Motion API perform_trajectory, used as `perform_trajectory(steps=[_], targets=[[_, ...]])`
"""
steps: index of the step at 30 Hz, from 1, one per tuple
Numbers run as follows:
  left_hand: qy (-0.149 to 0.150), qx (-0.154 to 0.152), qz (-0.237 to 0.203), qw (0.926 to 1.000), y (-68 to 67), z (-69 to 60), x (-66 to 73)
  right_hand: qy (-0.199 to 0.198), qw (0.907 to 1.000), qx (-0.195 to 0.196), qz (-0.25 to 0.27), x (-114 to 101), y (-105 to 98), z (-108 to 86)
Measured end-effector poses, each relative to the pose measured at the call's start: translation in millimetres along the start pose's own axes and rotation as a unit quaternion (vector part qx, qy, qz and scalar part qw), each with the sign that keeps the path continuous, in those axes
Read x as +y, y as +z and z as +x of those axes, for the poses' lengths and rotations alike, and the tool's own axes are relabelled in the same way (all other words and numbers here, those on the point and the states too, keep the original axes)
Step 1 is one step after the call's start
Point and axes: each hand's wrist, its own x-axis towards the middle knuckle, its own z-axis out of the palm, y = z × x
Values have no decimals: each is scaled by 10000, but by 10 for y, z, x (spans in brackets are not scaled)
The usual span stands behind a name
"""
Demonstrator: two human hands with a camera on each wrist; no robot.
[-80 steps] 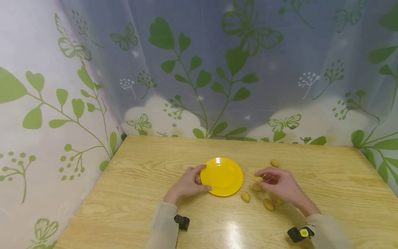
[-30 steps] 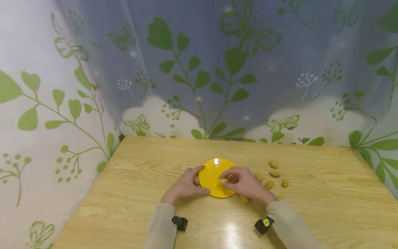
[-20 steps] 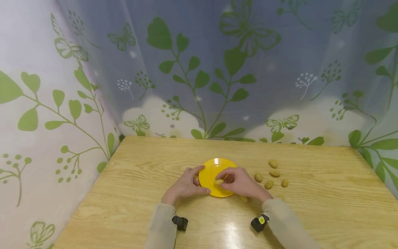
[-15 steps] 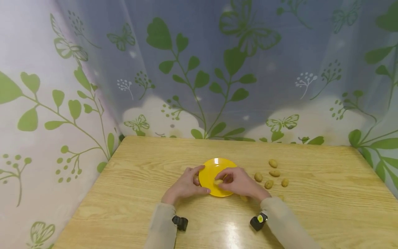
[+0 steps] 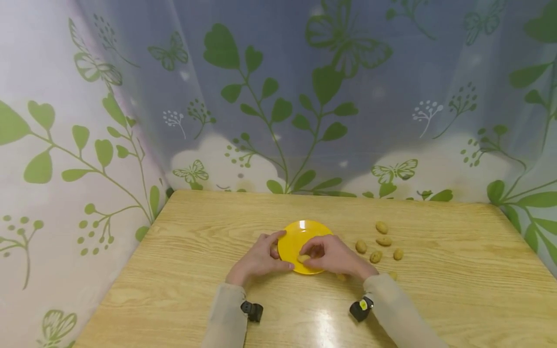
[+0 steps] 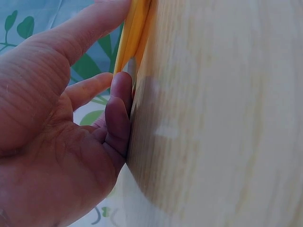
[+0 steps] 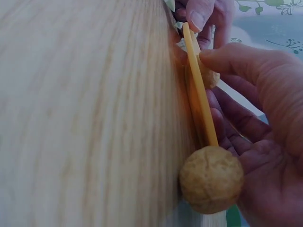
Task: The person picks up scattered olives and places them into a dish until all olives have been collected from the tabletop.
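A round yellow plate [image 5: 290, 244] lies on the wooden table. My left hand [image 5: 258, 261] holds it by its left rim, thumb on the near edge and index finger on the far edge; in the left wrist view other fingers [image 6: 118, 116] are curled beside the rim. Over the plate, my right hand [image 5: 332, 255] pinches a tan walnut [image 5: 303, 259] between thumb and fingers, low at the plate's surface. The right wrist view shows this walnut [image 7: 210, 78] partly hidden behind the thumb. Whether it touches the plate I cannot tell.
Several walnuts [image 5: 376, 256] lie loose on the table [image 5: 435, 290] right of the plate. One walnut [image 5: 341, 277] sits by the plate's near right edge, partly under my right wrist; another [image 5: 393, 275] is close to the right sleeve. A patterned curtain [image 5: 261, 121] hangs behind the table.
My right hand has come left from the loose walnuts to over the plate with a walnut, then shifted slightly further left and toward the near side. The left hand has kept its hold.
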Motion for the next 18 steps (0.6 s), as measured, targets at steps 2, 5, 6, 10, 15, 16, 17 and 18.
perform_trajectory(steps=[2, 5, 6, 10, 15, 16, 17, 18], targets=[[15, 2, 4, 10000, 2, 0, 1, 33, 10000, -22, 48, -7, -4, -11], [46, 5, 22, 10000, 6, 2, -1, 58, 9999, 4, 109, -18, -14, -31], [57, 3, 26, 10000, 5, 2, -2, 54, 9999, 24, 120, -21, -19, -38], [27, -6, 34, 10000, 9, 3, -5, 46, 9998, 138, 142, -28, -37, -67], [11, -10, -8, 10000, 6, 0, -6, 24, 9995, 234, 190, -19, -56, -103], [13, -8, -23, 10000, 6, -1, -6, 4, 9995, 248, 181, -19, -63, -113], [11, -4, -36, 10000, 3, -2, -4, 7, 9995, 253, 176, -23, -74, -123], [0, -1, -51, 10000, 5, -1, -4, -7, 9995, 249, 170, -26, -87, -136]])
